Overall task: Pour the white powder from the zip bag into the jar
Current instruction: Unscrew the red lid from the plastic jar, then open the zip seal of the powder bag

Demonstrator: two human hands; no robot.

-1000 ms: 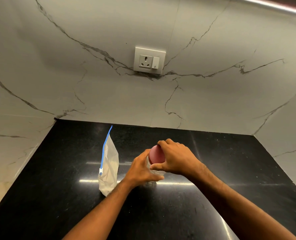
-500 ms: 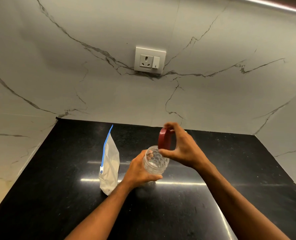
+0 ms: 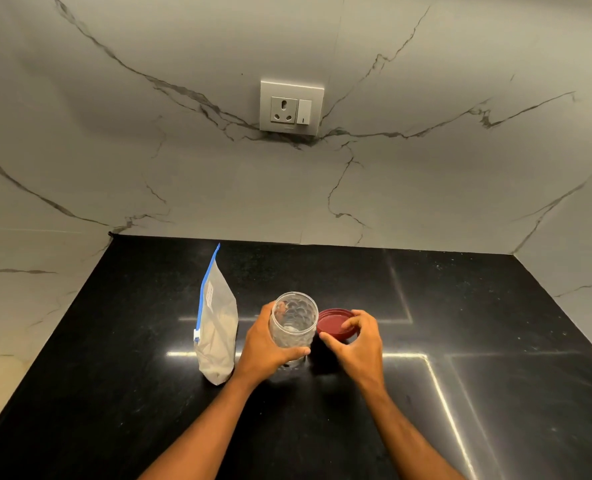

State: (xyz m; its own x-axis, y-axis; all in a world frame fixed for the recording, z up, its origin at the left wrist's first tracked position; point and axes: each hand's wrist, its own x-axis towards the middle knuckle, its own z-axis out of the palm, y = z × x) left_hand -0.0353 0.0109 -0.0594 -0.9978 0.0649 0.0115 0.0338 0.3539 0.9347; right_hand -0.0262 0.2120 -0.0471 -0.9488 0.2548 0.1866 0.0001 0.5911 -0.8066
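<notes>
Black polished stone countertop (image 3: 495,341) fills the lower half of the frame, backed by a grey-veined marble wall carrying a white socket plate (image 3: 291,107) at upper centre. A second ago the right hand was twisting the dark red round plastic lid (image 3: 332,322) on the jar; half a second ago it held the lid lifted on edge above the mouth. The lid now lies flat on the countertop just right of the clear faceted plastic jar (image 3: 293,323), at frame centre. The right hand (image 3: 357,344) rests over the lid, thumb and fingertips curled on its rim. The left hand (image 3: 267,344) grips the jar wall, fingers wrapped around it. The jar mouth is therefore open and appears empty. The translucent zip bag with blue slider strip (image 3: 216,327) stands upright just left of the jar, seemingly unopened; opening it is the likely next step.
</notes>
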